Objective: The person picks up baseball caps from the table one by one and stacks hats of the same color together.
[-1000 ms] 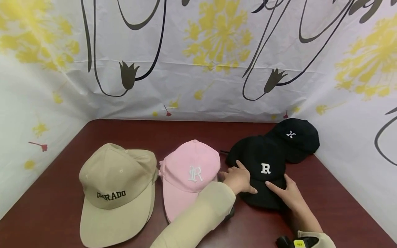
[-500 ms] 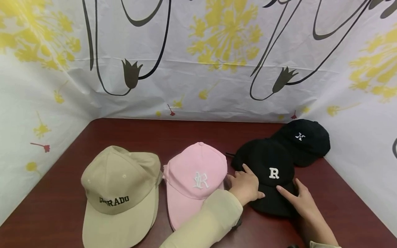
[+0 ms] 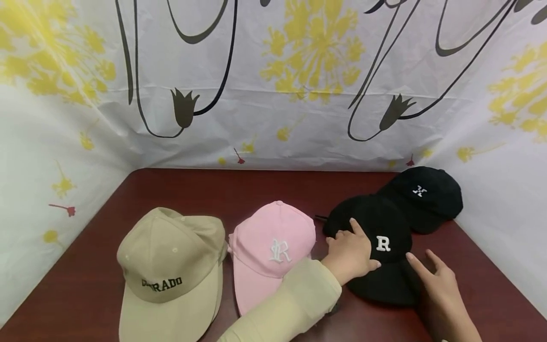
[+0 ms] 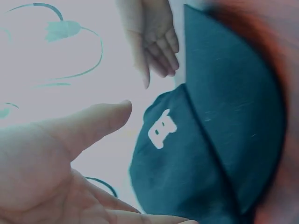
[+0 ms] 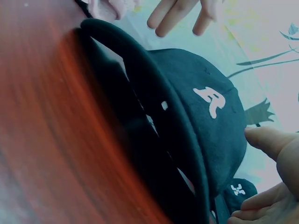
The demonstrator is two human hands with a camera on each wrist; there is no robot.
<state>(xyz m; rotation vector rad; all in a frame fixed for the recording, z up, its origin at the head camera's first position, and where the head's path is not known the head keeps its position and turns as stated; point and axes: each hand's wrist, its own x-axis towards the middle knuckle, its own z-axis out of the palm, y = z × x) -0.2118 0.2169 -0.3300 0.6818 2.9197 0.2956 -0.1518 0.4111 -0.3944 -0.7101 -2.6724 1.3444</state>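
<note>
A black cap (image 3: 376,223) with a white letter R lies on the table, its brim facing the near edge. My left hand (image 3: 351,249) is over the cap's left side in the head view, thumb and fingers spread. In the left wrist view that hand (image 4: 70,158) has its fingers extended and nothing in them. Just right of the brim is my right hand (image 3: 442,282), thumb and fingers extended. In the right wrist view, the right thumb (image 5: 268,142) is close to the crown; whether it touches I cannot tell.
A second black cap (image 3: 431,197) with a white emblem sits behind, against the R cap. To the left lie a pink cap (image 3: 273,237) and a beige cap (image 3: 171,266) on the dark red table (image 3: 239,183). A patterned white cloth (image 3: 222,128) encloses the back and sides.
My right hand has drawn away from the brim to the right. The left hand has shifted rightward over the cap's front. The head view has turned slightly; the caps keep their arrangement.
</note>
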